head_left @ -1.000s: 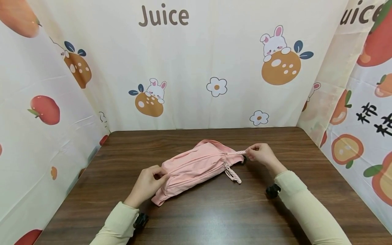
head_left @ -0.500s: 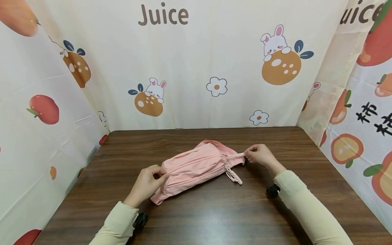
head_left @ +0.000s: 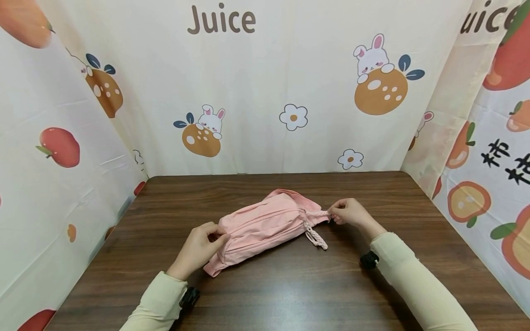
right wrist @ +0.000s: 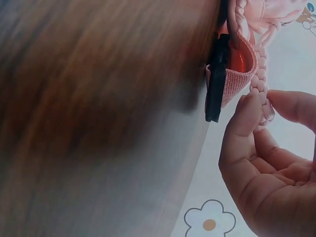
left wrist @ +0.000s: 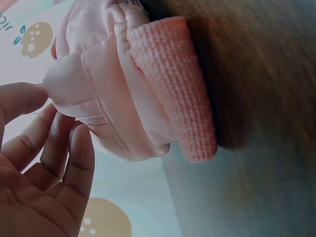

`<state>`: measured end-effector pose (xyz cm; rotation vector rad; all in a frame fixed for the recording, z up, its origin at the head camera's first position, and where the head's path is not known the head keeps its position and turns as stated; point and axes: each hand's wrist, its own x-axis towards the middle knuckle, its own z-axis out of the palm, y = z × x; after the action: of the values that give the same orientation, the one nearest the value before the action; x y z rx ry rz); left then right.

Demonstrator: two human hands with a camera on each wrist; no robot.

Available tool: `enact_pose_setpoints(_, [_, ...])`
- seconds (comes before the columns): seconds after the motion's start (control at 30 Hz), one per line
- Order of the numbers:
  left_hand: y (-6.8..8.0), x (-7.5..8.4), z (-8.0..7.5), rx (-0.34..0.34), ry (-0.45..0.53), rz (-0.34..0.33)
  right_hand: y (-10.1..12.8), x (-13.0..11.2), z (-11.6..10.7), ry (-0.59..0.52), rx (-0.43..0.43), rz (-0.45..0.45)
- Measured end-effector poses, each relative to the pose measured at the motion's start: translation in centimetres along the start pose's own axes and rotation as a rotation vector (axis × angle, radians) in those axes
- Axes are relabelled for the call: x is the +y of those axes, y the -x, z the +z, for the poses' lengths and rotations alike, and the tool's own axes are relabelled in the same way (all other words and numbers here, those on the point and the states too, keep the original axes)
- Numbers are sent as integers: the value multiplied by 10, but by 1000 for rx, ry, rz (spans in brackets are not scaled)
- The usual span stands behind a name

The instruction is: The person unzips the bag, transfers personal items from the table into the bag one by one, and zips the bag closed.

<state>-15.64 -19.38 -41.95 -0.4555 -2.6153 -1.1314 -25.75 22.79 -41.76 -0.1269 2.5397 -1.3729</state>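
A pink fabric pouch (head_left: 265, 223) lies slantwise in the middle of the wooden table (head_left: 290, 285). My left hand (head_left: 218, 238) grips its near left end, thumb and fingers pinching the fabric (left wrist: 66, 84) beside a pink webbing tab (left wrist: 177, 89). At the pouch's far right end, my right hand (head_left: 333, 214) pinches a pink braided cord (head_left: 321, 213) between thumb and fingers (right wrist: 249, 111). A black buckle (right wrist: 216, 79) sits at that end in the right wrist view. A second braided cord (head_left: 315, 239) trails loose onto the table.
Printed cloth walls with fruit, rabbits and the word "Juice" (head_left: 221, 20) close in the table at the back, left (head_left: 62, 147) and right (head_left: 488, 151). Bare dark wood lies around the pouch and toward the near edge.
My right hand has dropped slightly and moved a little left toward the pouch, still pinching the cord. The left hand and the pouch have barely moved.
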Motion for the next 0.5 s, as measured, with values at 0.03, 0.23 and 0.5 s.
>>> enact_pose_setpoints(0.03, [0, 0, 0, -1, 1, -5, 0, 1, 0, -1, -3, 4])
enact_pose_setpoints(0.23, [-1, -1, -1, -8, 8, -18, 1, 2, 0, -5, -20, 3])
enact_pose_setpoints(0.5, [-5, -7, -5, -15, 5, -13, 5, 2, -2, 15, -4, 2])
